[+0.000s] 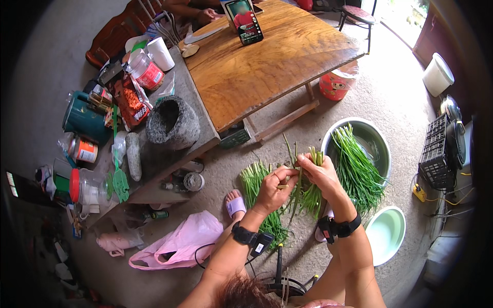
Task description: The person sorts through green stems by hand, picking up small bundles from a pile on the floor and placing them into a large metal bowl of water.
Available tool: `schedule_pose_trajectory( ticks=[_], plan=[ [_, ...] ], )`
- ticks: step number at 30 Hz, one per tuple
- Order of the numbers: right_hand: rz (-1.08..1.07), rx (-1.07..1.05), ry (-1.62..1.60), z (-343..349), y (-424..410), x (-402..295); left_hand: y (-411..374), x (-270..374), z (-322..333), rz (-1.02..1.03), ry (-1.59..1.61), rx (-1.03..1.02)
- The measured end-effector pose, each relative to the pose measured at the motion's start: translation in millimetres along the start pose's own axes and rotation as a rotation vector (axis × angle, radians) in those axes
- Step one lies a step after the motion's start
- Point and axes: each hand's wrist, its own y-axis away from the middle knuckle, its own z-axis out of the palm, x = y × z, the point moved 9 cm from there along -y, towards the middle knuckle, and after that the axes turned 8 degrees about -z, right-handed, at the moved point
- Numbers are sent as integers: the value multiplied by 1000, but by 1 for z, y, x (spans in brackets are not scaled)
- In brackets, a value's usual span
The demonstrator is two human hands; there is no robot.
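Observation:
My right hand (320,175) grips a bunch of garlic chives (312,200), its pale cut ends pointing up past the fingers. Close beside it, my left hand (276,188) pinches a few loose stalks, with a short pale piece showing between its curled fingers. On the floor below the left hand lies a pile of chives (257,184), partly hidden by that hand and forearm. Right of my hands, a larger heap of green chives (356,165) hangs over the side of a metal basin (381,138). Both wrists wear black straps with small devices.
A wooden table (269,73) holds a propped phone (245,23); another person's hand (207,16) is behind it. Left stands a cluttered counter with a stone mortar (173,123). A pink plastic bag (185,242), a pale green basin (387,235) and a red bucket (333,86) rest on the floor.

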Motion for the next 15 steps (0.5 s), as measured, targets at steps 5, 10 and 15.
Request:
schedule_pose_trajectory(
  ticks=[5,10,15],
  plan=[
    [-3,-19,51,0,-1,2,0,8,-4,-2,-10,-25],
    [19,-19,82,2,1,0,-1,13,-7,43,-43,-1],
    [14,-39,85,4,1,3,-1,13,-7,82,-65,27]
  ],
)
